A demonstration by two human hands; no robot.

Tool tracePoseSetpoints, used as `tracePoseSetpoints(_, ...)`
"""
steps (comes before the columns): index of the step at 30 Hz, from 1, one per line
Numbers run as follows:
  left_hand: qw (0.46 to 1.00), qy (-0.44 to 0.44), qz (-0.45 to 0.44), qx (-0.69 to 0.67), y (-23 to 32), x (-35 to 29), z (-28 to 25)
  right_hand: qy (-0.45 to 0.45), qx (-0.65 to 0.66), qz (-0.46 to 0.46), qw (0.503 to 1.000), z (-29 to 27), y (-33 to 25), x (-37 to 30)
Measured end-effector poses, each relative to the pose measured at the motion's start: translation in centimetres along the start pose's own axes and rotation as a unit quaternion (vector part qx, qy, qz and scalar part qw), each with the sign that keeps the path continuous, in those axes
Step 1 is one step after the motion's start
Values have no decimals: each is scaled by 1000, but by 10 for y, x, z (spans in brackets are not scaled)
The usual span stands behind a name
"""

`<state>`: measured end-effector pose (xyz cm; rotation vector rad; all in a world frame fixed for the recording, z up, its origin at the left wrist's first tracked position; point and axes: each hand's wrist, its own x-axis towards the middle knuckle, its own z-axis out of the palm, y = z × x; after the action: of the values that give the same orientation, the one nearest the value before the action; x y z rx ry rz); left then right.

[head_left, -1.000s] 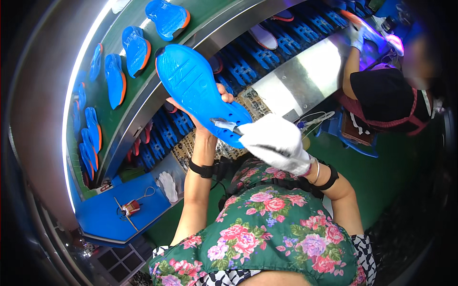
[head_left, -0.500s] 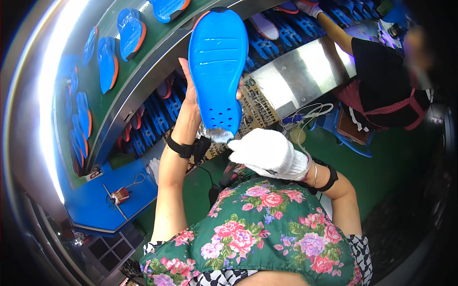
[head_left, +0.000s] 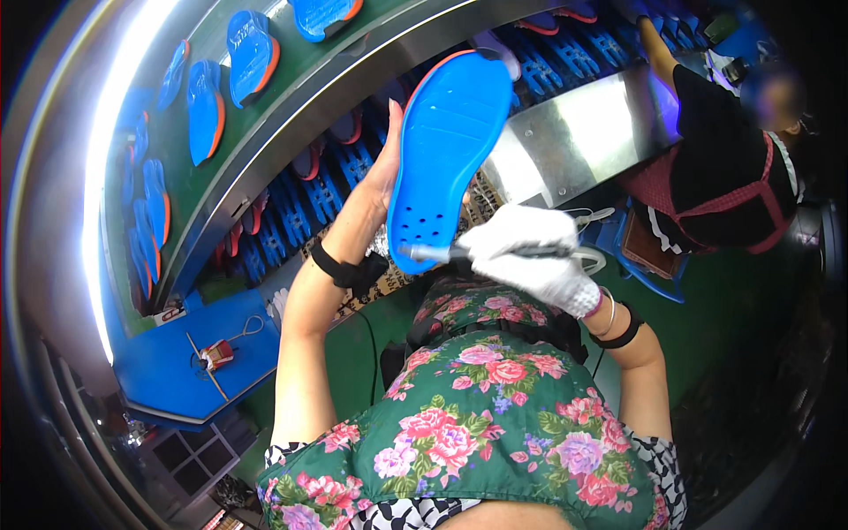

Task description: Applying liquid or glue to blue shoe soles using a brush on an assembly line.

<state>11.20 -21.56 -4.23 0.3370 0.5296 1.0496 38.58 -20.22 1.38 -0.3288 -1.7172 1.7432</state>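
My left hand is closed round the left side of a blue shoe insole with an orange edge at its toe end. The insole is tilted, toe end up and to the right, its glossy face turned to me. Small holes dot its heel. In my right hand, covered by a white knit glove, is a brush with a dark handle and a silvery metal band. Its tip lies across the insole's heel end; the bristles are too blurred to make out.
At the upper left a green conveyor belt carries several blue insoles, edged by a metal rail. Blue racks stand under and beyond it. A co-worker is at the right, near a blue stool. A blue table stands at the left.
The insole has shifted right and down and leans to the right. My right hand has risen and moved right, and its brush now lies sideways across the heel. The co-worker's arm has shifted.
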Motion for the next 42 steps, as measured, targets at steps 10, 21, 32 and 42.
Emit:
tracePoseSetpoints(10, 967, 202, 133, -84, -60, 28, 49, 102, -190, -73, 974, -51, -11, 39)
tracePoseSetpoints(21, 946, -32, 137, -293, -60, 10, 49, 68, -283, -177, 940, -55, -16, 31)
tracePoseSetpoints(32, 931, -138, 120, -315, -92, 31, 69, 116, -366, -222, 896, -65, -41, 35)
tracePoseSetpoints(42, 982, 109, 123, -92, -125, 24, 47, 117, -415, -224, 874, -64, -43, 42)
